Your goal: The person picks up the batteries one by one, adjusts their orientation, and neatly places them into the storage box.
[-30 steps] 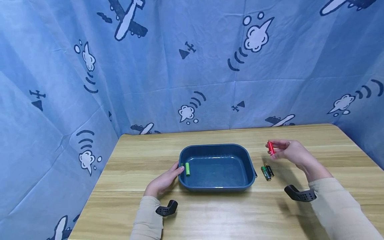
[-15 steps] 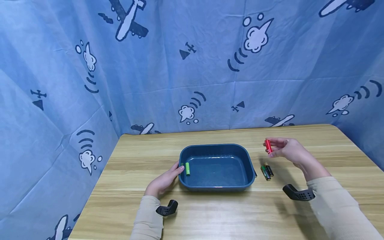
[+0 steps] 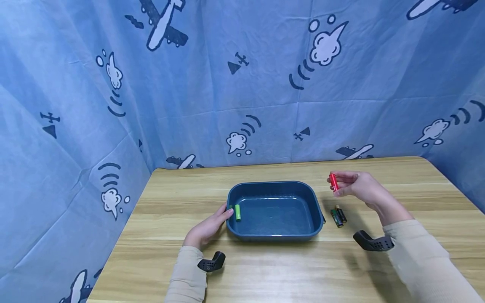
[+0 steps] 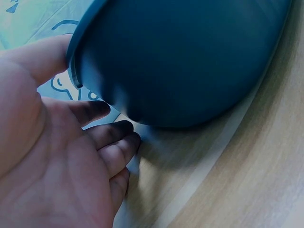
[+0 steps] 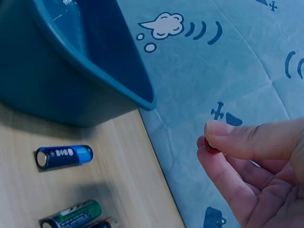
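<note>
Right of centre in the head view, a red battery (image 3: 334, 182) is pinched between thumb and fingers of the right hand (image 3: 360, 186) above the bench (image 3: 174, 198). At centre, a blue bin (image 3: 273, 225) is gripped at its left rim by the left hand (image 3: 208, 227), thumb over the edge, fingers outside; a light green battery (image 3: 238, 213) is seen inside, at left. Two dark batteries (image 3: 337, 218) are laid right of the bin

Right of centre, one cylindrical battery (image 3: 334, 182) is red; mid-frame, the rectangular plastic basin (image 3: 274, 238) is dark blue. Navy-and-white airplanes (image 3: 161, 29) pattern the blue fabric curtain (image 3: 265, 92) above.
</note>
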Demonstrator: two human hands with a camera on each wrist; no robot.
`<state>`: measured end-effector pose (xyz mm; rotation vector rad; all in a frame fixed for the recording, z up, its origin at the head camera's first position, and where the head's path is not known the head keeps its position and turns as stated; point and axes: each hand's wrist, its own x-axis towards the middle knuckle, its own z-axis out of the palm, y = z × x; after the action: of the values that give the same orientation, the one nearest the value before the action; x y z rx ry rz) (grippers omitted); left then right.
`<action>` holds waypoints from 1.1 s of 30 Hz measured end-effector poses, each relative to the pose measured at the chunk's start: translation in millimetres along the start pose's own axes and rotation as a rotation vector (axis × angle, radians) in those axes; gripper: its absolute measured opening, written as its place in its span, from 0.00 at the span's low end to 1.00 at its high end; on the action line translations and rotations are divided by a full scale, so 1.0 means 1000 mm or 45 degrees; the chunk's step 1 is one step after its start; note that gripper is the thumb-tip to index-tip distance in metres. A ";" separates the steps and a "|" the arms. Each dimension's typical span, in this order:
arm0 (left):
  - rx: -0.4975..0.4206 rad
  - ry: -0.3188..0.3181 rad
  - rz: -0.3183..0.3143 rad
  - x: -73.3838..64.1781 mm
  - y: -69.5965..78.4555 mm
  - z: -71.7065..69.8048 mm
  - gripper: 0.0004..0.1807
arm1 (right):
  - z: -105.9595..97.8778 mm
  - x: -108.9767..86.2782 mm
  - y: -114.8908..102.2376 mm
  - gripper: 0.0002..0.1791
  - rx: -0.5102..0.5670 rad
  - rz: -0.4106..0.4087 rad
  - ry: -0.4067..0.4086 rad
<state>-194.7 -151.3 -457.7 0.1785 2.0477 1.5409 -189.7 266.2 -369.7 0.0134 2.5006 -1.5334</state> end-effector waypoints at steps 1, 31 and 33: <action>-0.001 -0.004 0.006 0.000 0.000 0.000 0.36 | 0.001 0.000 -0.001 0.44 0.009 -0.002 -0.002; 0.003 0.001 0.035 0.003 -0.003 -0.002 0.36 | 0.029 0.014 -0.024 0.40 0.090 -0.048 -0.033; 0.008 -0.002 0.038 0.003 -0.004 -0.002 0.36 | 0.031 0.015 -0.026 0.39 0.095 -0.055 -0.038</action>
<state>-197.6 -152.7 -461.8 0.2134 2.0574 1.5524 -202.2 225.3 -363.2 -0.0524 2.4353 -1.6304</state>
